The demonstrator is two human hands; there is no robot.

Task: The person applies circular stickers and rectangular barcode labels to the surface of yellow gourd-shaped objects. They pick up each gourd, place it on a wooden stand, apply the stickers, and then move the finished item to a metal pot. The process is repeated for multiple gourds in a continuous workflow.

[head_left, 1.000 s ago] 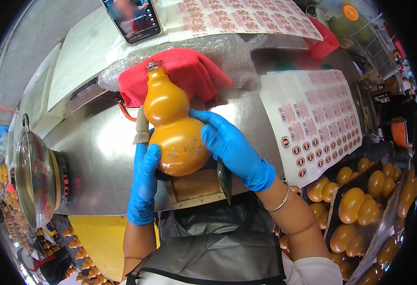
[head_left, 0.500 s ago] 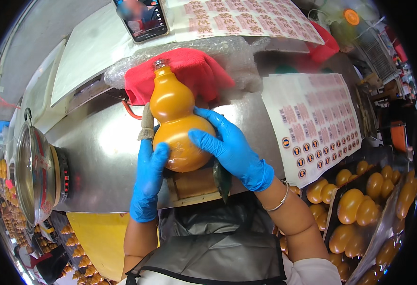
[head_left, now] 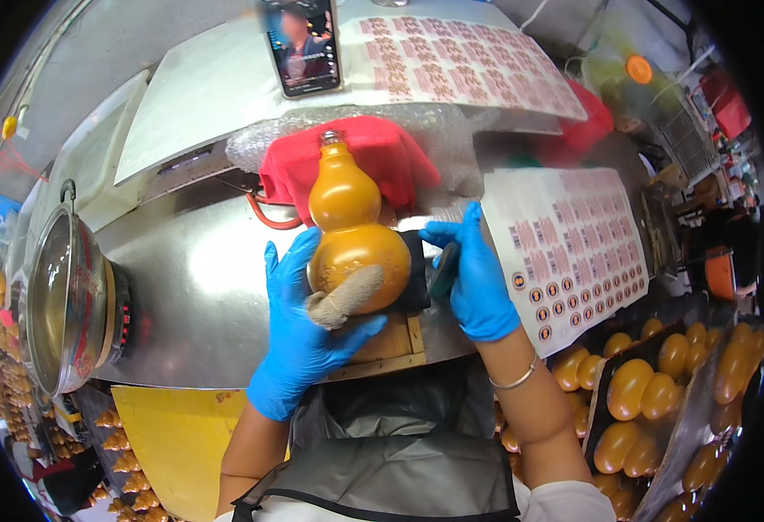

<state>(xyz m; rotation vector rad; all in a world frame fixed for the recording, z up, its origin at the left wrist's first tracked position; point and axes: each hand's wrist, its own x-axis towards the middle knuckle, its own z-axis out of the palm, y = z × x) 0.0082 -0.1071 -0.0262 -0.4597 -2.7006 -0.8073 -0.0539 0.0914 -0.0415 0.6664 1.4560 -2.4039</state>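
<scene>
A glossy amber gourd-shaped bottle (head_left: pixel 347 196) lies tilted, its metal-threaded neck on a red cloth (head_left: pixel 290 178) and its belly over a wooden stand (head_left: pixel 382 346). Faint gold markings show on the belly. My left hand (head_left: pixel 299 344), in a blue glove, cups the bottle's lower left side. One of its fingers wears a beige knitted sleeve (head_left: pixel 347 297) and presses across the belly. To the right of the bottle, apart from it, my blue-gloved right hand (head_left: pixel 479 291) pinches a dark green flat piece (head_left: pixel 444 270). A black pad (head_left: pixel 415 274) lies beside the belly.
A sheet of round and barcode stickers (head_left: pixel 573 252) lies to the right; red-printed sheets (head_left: pixel 464 61) lie at the back beside a propped phone (head_left: pixel 303 48). A water-filled pot (head_left: pixel 60 300) stands left on a heater. Amber gourd bottles (head_left: pixel 630 387) fill racks at lower right.
My right hand has come off the bottle and moved right, now with the green piece between its fingers. My left hand's sleeved finger has swung from beside the bottle onto its belly.
</scene>
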